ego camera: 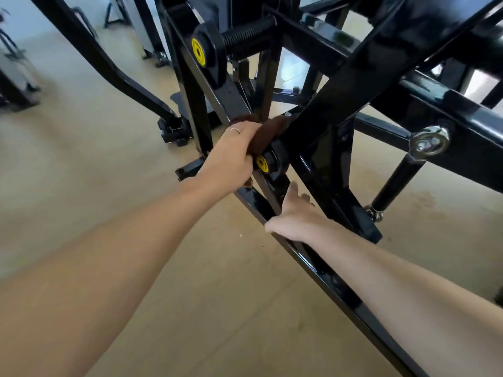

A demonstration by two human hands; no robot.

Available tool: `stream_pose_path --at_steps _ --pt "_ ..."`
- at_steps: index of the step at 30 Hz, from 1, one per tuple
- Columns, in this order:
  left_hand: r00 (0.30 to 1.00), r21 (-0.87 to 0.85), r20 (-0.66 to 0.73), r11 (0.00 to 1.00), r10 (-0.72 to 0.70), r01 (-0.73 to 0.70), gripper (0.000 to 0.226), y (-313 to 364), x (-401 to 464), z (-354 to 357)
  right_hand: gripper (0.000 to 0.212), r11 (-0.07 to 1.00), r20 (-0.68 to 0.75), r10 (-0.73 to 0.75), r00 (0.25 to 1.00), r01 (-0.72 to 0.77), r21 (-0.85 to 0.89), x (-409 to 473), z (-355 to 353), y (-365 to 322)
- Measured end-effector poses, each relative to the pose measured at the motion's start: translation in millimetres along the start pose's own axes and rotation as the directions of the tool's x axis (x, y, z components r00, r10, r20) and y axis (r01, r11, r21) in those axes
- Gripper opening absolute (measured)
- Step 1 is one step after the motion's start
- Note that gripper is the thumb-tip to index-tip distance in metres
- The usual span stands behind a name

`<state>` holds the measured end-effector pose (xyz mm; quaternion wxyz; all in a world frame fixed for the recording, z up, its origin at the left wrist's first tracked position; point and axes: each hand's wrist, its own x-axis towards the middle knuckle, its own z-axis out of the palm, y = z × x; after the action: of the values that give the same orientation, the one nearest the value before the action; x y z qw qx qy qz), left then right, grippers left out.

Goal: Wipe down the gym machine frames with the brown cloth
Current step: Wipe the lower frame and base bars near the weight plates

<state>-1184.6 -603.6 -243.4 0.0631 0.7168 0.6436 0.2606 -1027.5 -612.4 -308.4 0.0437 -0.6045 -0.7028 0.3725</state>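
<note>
The left hand reaches forward into the black gym machine frame and holds the brown cloth against it, right where several black bars cross. Its grip is curled round the cloth: the fingers wrap over the top of the bunched fabric and press it onto a sloping bar, and a thin ring shows on one finger. The cloth sits between that hand and the frame, just above a black pivot hub with a yellow cap, and a small bit of the fabric peeks out below the hand.

The right hand rests lower down on a long black rail that runs diagonally toward the bottom right of the view. Its grip is spread and relaxed, with the fingers lying straight along the rail and the thumb side toward the camera; it holds nothing.

Higher on the frame sits a second yellow-capped hub beside a black coil spring. To the right, a silver eye bolt joins a black strut to a thick crossbar. The machine stands on a tan floor, and other dark equipment shows blurred at the far left
</note>
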Motion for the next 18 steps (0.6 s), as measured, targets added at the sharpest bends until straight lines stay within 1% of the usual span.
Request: stream_pose_path --at_steps 2,3,4,5,7,9,10,11,12,14,16,18 --pt "0.997 0.030 0.008 0.997 0.072 -0.072 0.067 -7 6 -4 0.101 0.967 -0.019 -0.023 1.000 0.027 0.254 6 -15 -7" --pt "0.995 0.036 0.016 0.995 0.097 -0.098 0.069 -8 8 -7 0.093 0.936 -0.050 -0.037 0.998 0.052 0.349 6 -22 -10" --pt "0.992 0.042 0.021 0.992 0.122 -0.123 0.071 -6 10 -9 0.083 0.912 -0.076 -0.043 0.996 0.070 0.404 6 -27 -15" --pt "0.987 0.048 0.030 0.986 0.158 -0.160 0.073 -4 10 -9 0.075 0.901 -0.086 -0.046 0.995 0.078 0.427 5 -30 -20" --pt "0.956 0.077 0.065 0.954 0.285 -0.289 0.074 0 7 -10 0.066 0.899 -0.078 -0.033 0.996 0.064 0.434 1 -32 -27" --pt "0.886 0.132 0.158 0.880 0.437 -0.457 0.070 -3 6 -18 0.050 0.885 -0.111 -0.019 0.994 0.068 0.460 -1 -32 -29" --pt "0.848 0.162 0.210 0.838 0.487 -0.522 0.069 -8 9 -24 0.041 0.878 -0.149 -0.017 0.989 0.086 0.471 -1 -32 -31" --pt "0.826 0.188 0.245 0.811 0.507 -0.554 0.068 -15 15 -31 0.036 0.866 -0.184 -0.015 0.983 0.104 0.489 -2 -33 -34" --pt "0.823 0.216 0.265 0.801 0.503 -0.559 0.068 -22 24 -37 0.035 0.850 -0.203 -0.006 0.979 0.112 0.514 -3 -34 -37" --pt "0.826 0.296 0.296 0.776 0.480 -0.557 0.066 -34 42 -49 0.039 0.839 -0.203 0.025 0.979 0.089 0.537 -5 -36 -45" --pt "0.795 0.359 0.329 0.712 0.509 -0.604 0.058 -42 54 -58 0.041 0.850 -0.207 0.045 0.977 0.071 0.523 -9 -37 -49" --pt "0.768 0.410 0.348 0.650 0.538 -0.640 0.056 -48 59 -66 0.039 0.855 -0.219 0.058 0.974 0.065 0.515 -15 -40 -51"
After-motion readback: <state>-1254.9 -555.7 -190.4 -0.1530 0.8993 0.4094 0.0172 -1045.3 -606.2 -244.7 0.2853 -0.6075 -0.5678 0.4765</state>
